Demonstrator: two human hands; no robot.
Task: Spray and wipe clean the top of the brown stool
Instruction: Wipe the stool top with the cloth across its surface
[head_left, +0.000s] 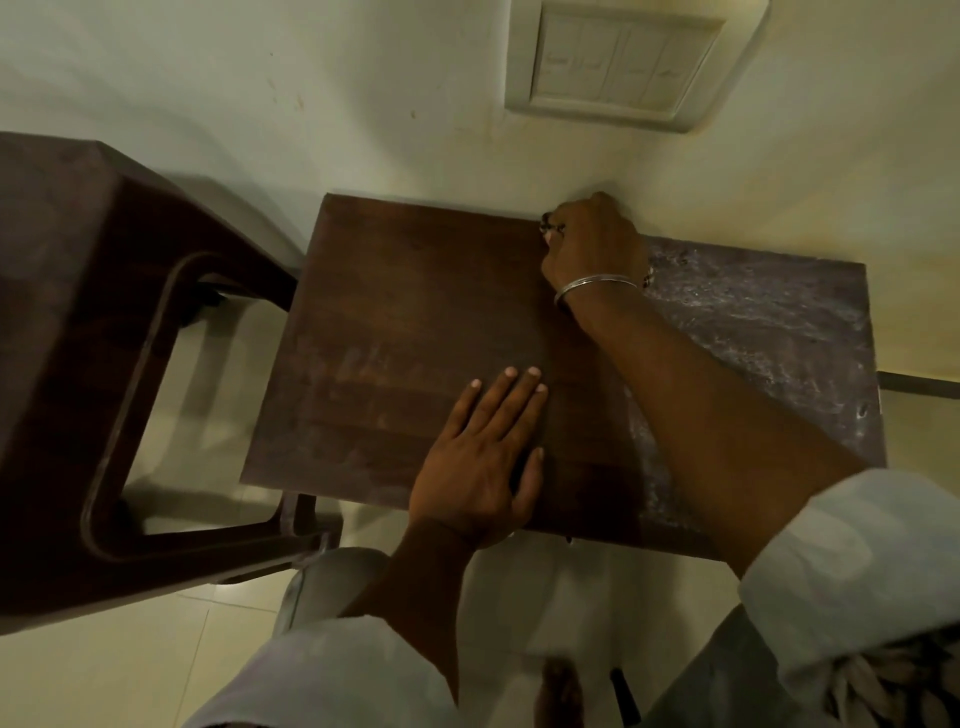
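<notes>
Brown stool (415, 322) sat at centre frame, its rectangular top seen from above, far edge against the pale wall (363, 93). Left part of the top looked dark and smooth, with faint streaks near the middle; right part was mottled grey and dull.

Left hand (480, 457) lay flat on the near edge of the top, lower centre, fingers spread and extended, grasping nothing.

Right hand (592, 244) reached across to the far edge of the top, upper centre-right, by the wall. Fingers curled under in a clench; a small dark bit showed at the knuckles, but whether it was something held could not be told. A metal bangle (595, 287) ringed that wrist. Forearm crossed the grey part of the top diagonally; pale sleeves (852, 561) showed at lower right and bottom.

A second, larger dark brown piece of furniture (78, 338) stood at left frame, just beside the stool. A switch plate (623, 62) sat on the wall, upper right. Light floor tiles (130, 665) lay below.
</notes>
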